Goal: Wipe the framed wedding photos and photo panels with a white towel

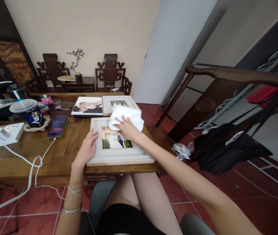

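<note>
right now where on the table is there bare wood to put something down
Bare wood lies on the table along its near edge, left of the left hand and the framed photo, crossed only by the white cable. The far side is crowded: power strip, cup, phone, two more pictures.

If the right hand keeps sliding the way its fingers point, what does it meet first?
Probably the left hand: the right hand, pressing the white folded cloth, points leftward across the white-framed photo; depth unclear.
</note>
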Tool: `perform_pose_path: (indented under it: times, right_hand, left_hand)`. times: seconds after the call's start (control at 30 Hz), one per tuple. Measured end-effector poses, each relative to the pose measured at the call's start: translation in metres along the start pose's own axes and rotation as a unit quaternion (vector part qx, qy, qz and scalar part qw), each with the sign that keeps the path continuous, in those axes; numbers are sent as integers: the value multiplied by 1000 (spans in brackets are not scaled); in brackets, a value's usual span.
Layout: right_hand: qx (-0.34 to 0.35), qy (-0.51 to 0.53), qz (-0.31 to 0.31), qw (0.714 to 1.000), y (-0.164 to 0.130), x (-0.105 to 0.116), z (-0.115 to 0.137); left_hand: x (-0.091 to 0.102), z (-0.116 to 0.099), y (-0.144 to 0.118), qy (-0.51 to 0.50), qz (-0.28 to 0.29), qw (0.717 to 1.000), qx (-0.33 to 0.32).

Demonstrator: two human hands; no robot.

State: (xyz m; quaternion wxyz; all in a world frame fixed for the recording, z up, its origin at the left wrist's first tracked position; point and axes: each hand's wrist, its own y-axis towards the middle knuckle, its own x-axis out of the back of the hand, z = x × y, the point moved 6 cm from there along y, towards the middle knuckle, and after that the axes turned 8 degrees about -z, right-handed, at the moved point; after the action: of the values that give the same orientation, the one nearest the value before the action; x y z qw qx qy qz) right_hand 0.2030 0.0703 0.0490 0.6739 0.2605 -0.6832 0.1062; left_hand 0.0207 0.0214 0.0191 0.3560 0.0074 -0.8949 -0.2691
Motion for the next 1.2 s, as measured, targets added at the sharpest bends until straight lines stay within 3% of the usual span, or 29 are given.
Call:
perform_pose_path:
  times: [0.13, 0.23, 0.33, 0.4, 0.5, 0.67, 0.83, 0.93, 1.03, 1.2]
  right_hand:
    - [57, 20, 70, 996, -47, 16, 33]
    - [100, 65, 116, 986, -85, 40, 57]
    - [145, 121, 142, 972, -105, 61, 77]
    - [162, 145, 142, 966, -106, 64, 85]
    - [162, 151, 99, 970, -89, 51, 86]
    - [100, 93, 18, 990, -30, 10, 48]
    - [47, 31, -9, 998, 16, -1, 24]
    - [64, 37, 28, 997, 4, 3, 40]
    - [109, 79, 73, 988, -33, 18, 64]
    - [184, 184, 163, 952, -85, 52, 83]
  left_hand:
    - [-1, -2, 0, 3, -1, 1000, 3]
    - [-1, -4, 0, 8, -2, 1000, 3]
    - [-1, -4, 0, 13, -1, 1000, 0]
    - [-1, -3, 0, 15, 1, 1000, -1]
    - [-2, -1, -1, 12, 0, 1000, -2]
    - [-2, 0, -1, -3, 2, 1000, -4]
    - [0, -1, -1, -11, 5, 1000, 1]
    - [0, -2, 0, -9, 6, 1000, 2]
    - [-1, -2, 0, -1, 5, 1000, 4]
    - [-1, -5, 0, 6, 10, 1000, 12]
